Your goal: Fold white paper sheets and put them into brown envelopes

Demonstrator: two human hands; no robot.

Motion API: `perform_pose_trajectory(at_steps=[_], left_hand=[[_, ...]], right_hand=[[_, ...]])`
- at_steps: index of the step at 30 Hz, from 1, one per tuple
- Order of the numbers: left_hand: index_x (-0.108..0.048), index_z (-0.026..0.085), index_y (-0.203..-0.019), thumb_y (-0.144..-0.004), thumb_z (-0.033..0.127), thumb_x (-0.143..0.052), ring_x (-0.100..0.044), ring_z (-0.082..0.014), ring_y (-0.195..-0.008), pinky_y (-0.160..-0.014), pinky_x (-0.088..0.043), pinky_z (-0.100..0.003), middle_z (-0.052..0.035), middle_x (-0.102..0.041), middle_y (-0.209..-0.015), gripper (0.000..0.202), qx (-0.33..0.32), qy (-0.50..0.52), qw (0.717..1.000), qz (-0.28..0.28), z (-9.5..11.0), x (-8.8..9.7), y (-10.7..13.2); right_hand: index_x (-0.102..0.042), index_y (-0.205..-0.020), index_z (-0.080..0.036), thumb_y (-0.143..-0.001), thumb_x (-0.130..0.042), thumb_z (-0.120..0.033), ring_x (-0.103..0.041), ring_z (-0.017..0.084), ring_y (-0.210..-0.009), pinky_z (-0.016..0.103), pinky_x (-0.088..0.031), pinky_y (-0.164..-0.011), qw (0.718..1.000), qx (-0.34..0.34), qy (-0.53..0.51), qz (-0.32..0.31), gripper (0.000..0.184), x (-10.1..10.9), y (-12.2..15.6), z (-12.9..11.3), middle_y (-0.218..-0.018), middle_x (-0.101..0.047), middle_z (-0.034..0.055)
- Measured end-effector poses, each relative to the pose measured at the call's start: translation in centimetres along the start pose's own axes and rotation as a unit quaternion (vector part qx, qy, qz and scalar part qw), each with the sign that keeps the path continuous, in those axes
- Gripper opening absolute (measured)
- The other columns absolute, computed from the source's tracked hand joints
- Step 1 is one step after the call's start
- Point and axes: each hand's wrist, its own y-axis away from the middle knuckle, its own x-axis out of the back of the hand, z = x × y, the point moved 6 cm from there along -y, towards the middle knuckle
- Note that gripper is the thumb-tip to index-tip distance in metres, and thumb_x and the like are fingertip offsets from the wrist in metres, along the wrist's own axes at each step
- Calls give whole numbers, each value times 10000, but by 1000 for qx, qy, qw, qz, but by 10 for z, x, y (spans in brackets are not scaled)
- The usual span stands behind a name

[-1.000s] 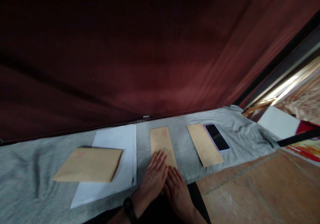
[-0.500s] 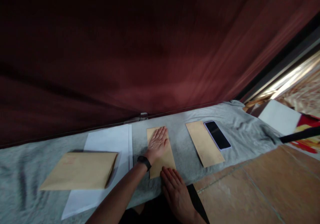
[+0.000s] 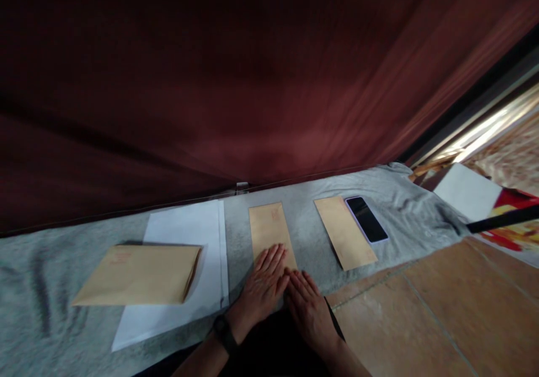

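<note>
A tan paper envelope (image 3: 270,224) with faint red print lies flat on the grey cloth in front of me. My left hand (image 3: 266,276), a dark band on its wrist, rests with fingers stretched out on the envelope's near half. Beside it my right hand (image 3: 306,304) lies flat, its fingertips at the envelope's near right corner. The two hands almost touch, and they cover the envelope's near end. To the right lies a second tan envelope (image 3: 345,234).
A thick stack of tan envelopes (image 3: 143,276) sits on white paper sheets (image 3: 185,225) at the left. A phone (image 3: 366,220) lies against the right envelope. Dark red curtain (image 3: 252,102) hangs behind the grey cloth (image 3: 303,214); tiled floor (image 3: 404,315) shows at lower right.
My left hand has slid from the envelope's far part towards me, close to my right hand. My right hand has shifted slightly right. The red print on the envelope now shows.
</note>
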Motion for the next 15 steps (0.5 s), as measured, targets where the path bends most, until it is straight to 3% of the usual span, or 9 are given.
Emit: perform_pose_trajectory(at_steps=[7,12,15], left_hand=[[-214,137,-1605,-978,455,-497,-255,-278,-1531,-1235,-260,-445,-123,-256,-1664,758,28,-10,999,-10,27,7,48],[-191,90,-1603,-968,326,-481,-293,-243,-1518,-1231,-263,-407,-138,-324,-1635,736,28,-31,999,10,28,2,53],[-235,101,-1594,-965,346,-497,-300,-253,-1515,-1218,-287,-410,-131,-310,-1642,724,22,-41,999,7,27,2,53]], right_hand=[[-299,-1584,-213,-1024,-430,-211,-471,222,-1421,473,-403,-1195,999,2,13,-29,575,6,-2,1,-1557,-466,66],[-239,-1600,-207,-1047,-420,-298,-434,204,-1447,434,-384,-1209,999,10,-4,-34,588,1,-18,-13,-1575,-438,67],[-243,-1599,-202,-1054,-432,-358,-414,217,-1459,444,-368,-1211,999,18,6,-50,598,-1,-23,-7,-1585,-421,75]])
